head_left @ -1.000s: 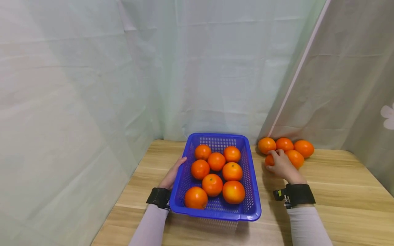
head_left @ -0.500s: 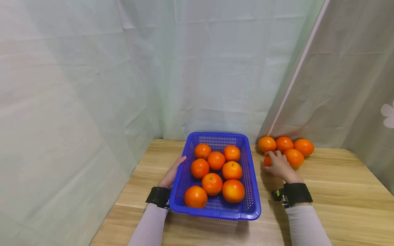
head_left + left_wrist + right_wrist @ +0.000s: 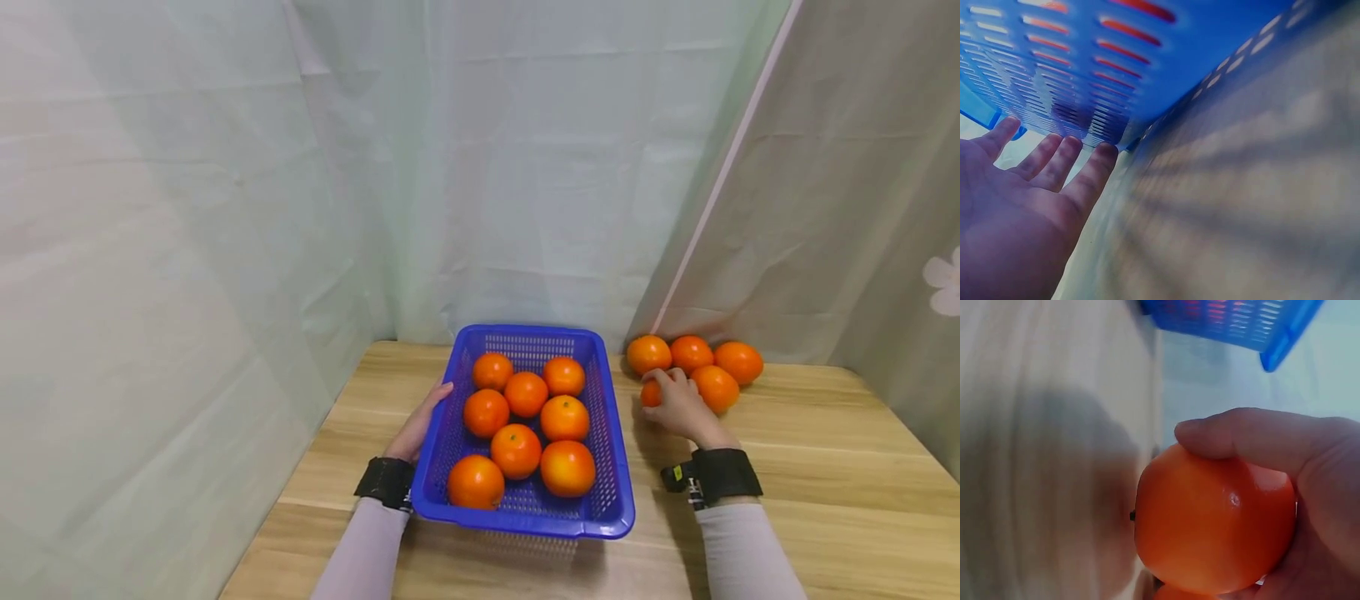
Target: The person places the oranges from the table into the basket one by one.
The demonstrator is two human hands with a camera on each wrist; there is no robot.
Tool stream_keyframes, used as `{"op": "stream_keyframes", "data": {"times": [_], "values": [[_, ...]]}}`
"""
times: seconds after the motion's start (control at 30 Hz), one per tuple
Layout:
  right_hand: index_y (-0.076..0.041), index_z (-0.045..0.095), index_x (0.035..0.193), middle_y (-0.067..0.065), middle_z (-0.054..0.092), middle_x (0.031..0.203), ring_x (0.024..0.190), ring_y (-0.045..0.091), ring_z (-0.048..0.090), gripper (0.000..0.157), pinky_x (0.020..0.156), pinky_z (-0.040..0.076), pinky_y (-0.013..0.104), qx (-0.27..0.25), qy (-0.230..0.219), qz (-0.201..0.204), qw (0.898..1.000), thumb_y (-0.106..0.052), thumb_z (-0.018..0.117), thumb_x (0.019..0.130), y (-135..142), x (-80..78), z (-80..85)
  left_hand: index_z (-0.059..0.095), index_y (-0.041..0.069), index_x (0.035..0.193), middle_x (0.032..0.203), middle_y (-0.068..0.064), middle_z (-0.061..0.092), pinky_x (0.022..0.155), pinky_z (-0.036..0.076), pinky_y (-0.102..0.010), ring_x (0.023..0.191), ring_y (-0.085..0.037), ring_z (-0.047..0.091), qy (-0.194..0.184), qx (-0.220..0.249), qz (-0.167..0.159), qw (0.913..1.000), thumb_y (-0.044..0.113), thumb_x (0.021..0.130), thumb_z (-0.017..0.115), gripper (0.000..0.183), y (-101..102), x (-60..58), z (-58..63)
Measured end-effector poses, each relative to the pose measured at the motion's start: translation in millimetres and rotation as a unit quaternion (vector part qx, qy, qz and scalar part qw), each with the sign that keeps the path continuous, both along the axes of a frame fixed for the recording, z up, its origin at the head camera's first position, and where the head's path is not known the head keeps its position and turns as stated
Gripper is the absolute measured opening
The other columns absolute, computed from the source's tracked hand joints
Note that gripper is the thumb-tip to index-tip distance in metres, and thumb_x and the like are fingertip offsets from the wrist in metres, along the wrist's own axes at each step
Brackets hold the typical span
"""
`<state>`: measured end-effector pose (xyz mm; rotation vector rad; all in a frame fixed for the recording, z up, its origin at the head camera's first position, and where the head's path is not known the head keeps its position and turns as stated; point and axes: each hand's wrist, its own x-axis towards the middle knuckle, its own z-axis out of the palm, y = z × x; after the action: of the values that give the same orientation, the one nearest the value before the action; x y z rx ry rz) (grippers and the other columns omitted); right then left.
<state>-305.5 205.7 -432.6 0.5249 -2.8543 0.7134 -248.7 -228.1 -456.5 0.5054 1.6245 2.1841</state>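
Observation:
A blue slotted basket point(image 3: 611, 467) sits mid-table with several oranges point(image 3: 525, 421) inside. My left hand point(image 3: 420, 425) lies flat against the basket's left wall point(image 3: 1079, 81), fingers point(image 3: 1063, 162) straight. My right hand point(image 3: 675, 406) grips one orange point(image 3: 650, 393) just right of the basket; in the right wrist view the thumb curls over that orange point(image 3: 1213, 525), which hangs a little above the table. Several more oranges point(image 3: 693, 362) lie in a cluster behind it by the curtain.
The wooden table point(image 3: 825, 483) is walled in by pale curtains point(image 3: 225, 208) on the left and back and a grey curtain point(image 3: 847, 183) at the right. The basket's corner point(image 3: 1272, 337) shows in the right wrist view.
My right hand has closed round an orange and drawn it slightly left and up, away from the cluster. The left hand and basket have stayed put.

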Motion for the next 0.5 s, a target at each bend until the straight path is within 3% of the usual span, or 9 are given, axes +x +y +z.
{"op": "stream_keyframes", "data": {"times": [0.2, 0.5], "values": [[0.001, 0.049, 0.125, 0.033, 0.041, 0.115, 0.099, 0.053, 0.043, 0.052, 0.083, 0.041, 0.065, -0.050, -0.005, 0.011, 0.999, -0.020, 0.071, 0.083, 0.0, 2.1, 12.2, -0.007, 0.036, 0.153, 0.161, -0.011, -0.005, 0.110, 0.023, -0.060, 0.141, -0.037, 0.015, -0.002, -0.009, 0.005, 0.9999, 0.042, 0.106, 0.021, 0.055, 1.1, 1.4, 1.9], [-0.002, 0.045, 0.131, 0.029, 0.041, 0.118, 0.098, 0.042, 0.048, 0.057, 0.080, 0.047, 0.056, -0.109, -0.027, 0.038, 0.993, -0.024, 0.071, 0.086, -3.7, 7.6, 32.6, -0.006, 0.038, 0.152, 0.161, -0.010, -0.004, 0.110, 0.023, -0.060, 0.141, -0.037, 0.016, -0.007, -0.011, 0.006, 0.9999, 0.042, 0.106, 0.021, 0.054, 0.1, 2.8, 2.1]]}}
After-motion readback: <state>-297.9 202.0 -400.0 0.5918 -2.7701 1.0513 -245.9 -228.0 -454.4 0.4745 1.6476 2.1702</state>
